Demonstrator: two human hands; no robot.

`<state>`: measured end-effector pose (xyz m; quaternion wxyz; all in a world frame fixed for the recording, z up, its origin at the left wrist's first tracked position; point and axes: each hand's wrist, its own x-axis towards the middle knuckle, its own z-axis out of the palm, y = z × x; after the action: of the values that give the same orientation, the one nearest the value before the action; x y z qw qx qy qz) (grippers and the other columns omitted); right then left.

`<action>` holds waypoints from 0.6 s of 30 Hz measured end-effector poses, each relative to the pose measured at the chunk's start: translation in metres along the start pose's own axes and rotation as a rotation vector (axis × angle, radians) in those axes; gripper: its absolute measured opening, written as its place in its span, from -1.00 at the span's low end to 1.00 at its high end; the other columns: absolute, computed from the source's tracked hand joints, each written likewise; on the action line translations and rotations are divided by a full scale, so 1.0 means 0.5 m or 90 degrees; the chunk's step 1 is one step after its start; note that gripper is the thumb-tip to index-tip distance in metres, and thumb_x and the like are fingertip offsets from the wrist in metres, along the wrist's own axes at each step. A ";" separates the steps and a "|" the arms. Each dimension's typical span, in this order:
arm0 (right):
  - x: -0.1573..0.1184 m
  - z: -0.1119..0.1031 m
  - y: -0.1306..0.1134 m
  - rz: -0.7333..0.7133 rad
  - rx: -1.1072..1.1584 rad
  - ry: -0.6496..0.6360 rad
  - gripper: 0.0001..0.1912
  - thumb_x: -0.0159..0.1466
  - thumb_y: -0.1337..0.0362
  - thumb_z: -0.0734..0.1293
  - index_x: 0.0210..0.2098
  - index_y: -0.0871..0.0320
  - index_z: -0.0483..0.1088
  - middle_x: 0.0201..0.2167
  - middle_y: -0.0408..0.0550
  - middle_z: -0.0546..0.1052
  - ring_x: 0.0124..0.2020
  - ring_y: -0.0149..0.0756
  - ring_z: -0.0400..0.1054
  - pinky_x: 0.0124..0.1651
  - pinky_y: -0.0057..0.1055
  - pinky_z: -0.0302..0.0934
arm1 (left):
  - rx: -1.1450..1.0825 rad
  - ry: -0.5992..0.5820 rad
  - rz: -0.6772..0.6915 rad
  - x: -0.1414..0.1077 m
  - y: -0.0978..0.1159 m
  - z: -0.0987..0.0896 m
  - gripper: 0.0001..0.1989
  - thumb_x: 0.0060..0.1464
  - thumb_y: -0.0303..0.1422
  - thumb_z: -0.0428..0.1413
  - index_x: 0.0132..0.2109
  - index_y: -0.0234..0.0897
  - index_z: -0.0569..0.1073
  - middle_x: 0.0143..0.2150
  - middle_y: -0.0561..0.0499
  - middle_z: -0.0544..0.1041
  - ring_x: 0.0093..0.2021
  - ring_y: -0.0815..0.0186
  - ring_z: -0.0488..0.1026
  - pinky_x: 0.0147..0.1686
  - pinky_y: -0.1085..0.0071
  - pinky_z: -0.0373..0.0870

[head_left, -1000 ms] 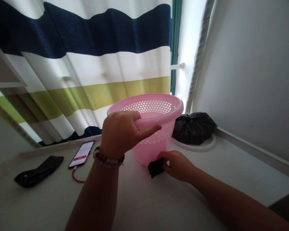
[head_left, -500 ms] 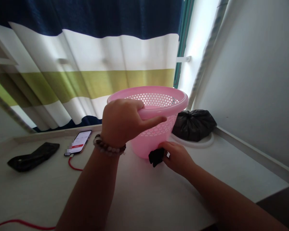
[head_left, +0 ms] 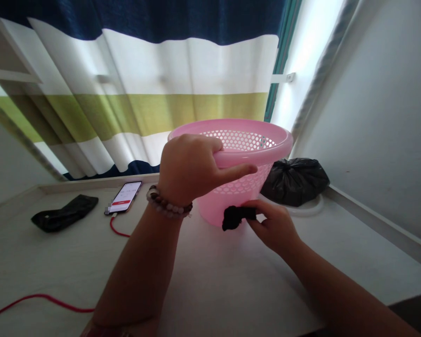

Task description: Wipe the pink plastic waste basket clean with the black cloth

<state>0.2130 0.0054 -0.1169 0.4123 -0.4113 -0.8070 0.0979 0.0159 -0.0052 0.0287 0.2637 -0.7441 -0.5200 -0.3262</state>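
A pink plastic wastebasket point(head_left: 228, 206) with a perforated upper wall stands upright on the white surface. Over its near rim, my left hand point(head_left: 192, 164) is closed, thumb stretched along the outside and the other fingers partly hidden within. Low in front of the basket's wall, my right hand point(head_left: 273, 222) pinches a small black cloth-like piece point(head_left: 233, 217) between thumb and fingers. One end of that piece sticks out to the left, bunched and dark; whether it touches the wall I cannot tell.
A tied black garbage bag point(head_left: 294, 182) sits behind the basket at right, on a white ring point(head_left: 310, 209). To the left lie a phone point(head_left: 126, 196) on a red cable point(head_left: 56, 302) and a flat black item point(head_left: 65, 213). A striped curtain point(head_left: 154, 112) hangs behind.
The camera view has shifted, so everything sits farther right and slightly higher. The black piece has turned in my right hand, its bunched end now pointing left. My left hand keeps its hold.
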 end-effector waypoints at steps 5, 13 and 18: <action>-0.011 -0.019 -0.002 -0.072 -0.015 0.221 -0.58 0.07 0.37 0.33 -0.05 0.06 0.37 -0.21 -0.04 0.52 -0.26 -0.22 0.43 -0.21 -0.33 0.28 | 0.039 -0.017 0.025 -0.007 0.000 -0.010 -0.33 -0.09 0.26 -0.18 -0.59 -0.30 0.31 -0.67 0.07 0.19 -0.58 0.49 0.07 -0.52 0.40 -0.11; 0.004 0.021 0.019 -0.032 -0.113 -0.131 -0.69 0.04 0.40 0.28 -0.22 0.05 0.45 -0.34 -0.13 0.56 -0.34 -0.27 0.43 -0.26 -0.39 0.24 | -0.064 0.061 0.061 -0.006 -0.015 0.017 -0.37 -0.10 0.24 -0.11 -0.63 -0.28 0.19 -0.69 0.09 0.08 -0.59 0.47 0.10 -0.52 0.39 -0.11; 0.007 0.040 0.031 0.031 -0.196 -0.305 -0.73 0.01 0.40 0.27 -0.33 0.04 0.51 -0.43 -0.12 0.56 -0.36 -0.22 0.42 -0.31 -0.39 0.18 | -0.169 0.116 0.084 -0.002 -0.024 0.032 -0.39 -0.07 0.19 -0.04 -0.65 -0.24 0.00 -0.71 0.11 -0.04 -0.59 0.45 0.01 -0.52 0.35 -0.15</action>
<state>0.2062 0.0218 -0.1352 0.1400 -0.4536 -0.8766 0.0788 0.0079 0.0098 0.0181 0.2301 -0.7721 -0.3966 -0.4400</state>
